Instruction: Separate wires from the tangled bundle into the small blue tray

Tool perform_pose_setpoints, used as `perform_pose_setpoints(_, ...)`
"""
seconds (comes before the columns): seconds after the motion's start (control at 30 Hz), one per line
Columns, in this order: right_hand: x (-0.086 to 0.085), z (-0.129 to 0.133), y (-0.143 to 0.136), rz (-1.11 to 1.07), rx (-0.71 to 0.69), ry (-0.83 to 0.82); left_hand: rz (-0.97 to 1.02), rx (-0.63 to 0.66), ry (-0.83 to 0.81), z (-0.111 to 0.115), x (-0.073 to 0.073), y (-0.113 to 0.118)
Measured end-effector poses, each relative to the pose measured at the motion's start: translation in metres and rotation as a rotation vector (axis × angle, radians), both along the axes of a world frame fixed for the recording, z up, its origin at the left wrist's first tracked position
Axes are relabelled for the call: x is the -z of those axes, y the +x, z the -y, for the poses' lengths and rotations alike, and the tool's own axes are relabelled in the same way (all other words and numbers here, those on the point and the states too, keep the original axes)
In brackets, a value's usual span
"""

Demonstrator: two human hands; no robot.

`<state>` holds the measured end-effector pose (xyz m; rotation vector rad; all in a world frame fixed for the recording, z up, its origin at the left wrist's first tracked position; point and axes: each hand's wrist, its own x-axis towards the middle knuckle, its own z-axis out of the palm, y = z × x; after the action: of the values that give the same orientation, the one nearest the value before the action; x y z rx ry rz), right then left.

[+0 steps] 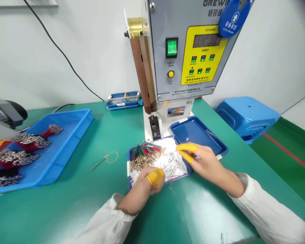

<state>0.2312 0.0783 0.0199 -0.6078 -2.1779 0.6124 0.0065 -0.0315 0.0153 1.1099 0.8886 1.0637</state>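
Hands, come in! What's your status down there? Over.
Left fingers curled, hold unclear. Right fingers near white pieces, hold unclear. Red and green wires bunched in front blue tray. Left fingers partly block the view.

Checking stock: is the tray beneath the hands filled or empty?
Filled: white pieces and coloured wires lie heaped in the tray.

The machine (pixel 165 86) has a smooth, satiny front of painted metal, by its look, and carries a shiny, brass-like roll (pixel 135 27). The tabletop (pixel 96 203) around the machine is smooth, with a soft sheen. Left of the machine, the bin (pixel 68 142) is smooth plastic; right of it, so is the stool (pixel 246 106). Before the machine, wires (pixel 146 149) show glinting metal ends. Rubbery covers (pixel 188 146) sheathe some fingers (pixel 155 188); the sleeves (pixel 266 210) are matt, wrinkled cloth.
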Motion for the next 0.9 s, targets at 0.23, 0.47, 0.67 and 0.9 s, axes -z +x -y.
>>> perform_pose_setpoints(0.23,0.0005,0.0011,0.0002,-0.007,-0.010,-0.007,-0.021,-0.006,-0.003,0.0000,-0.0014,0.0021)
perform_pose_setpoints(0.47,0.0013,0.0003,0.0001,-0.009,-0.027,-0.012,-0.052,-0.019,0.010,0.0006,-0.0051,0.0041)
perform_pose_setpoints(0.67,-0.0004,0.0031,-0.0012,0.000,-0.111,-0.011,-0.048,-0.023,-0.022,-0.0004,-0.0056,0.0036)
perform_pose_setpoints(0.9,-0.0020,0.0064,-0.0037,-0.007,-0.172,-0.014,-0.060,-0.033,-0.024,-0.0010,-0.0079,0.0035)
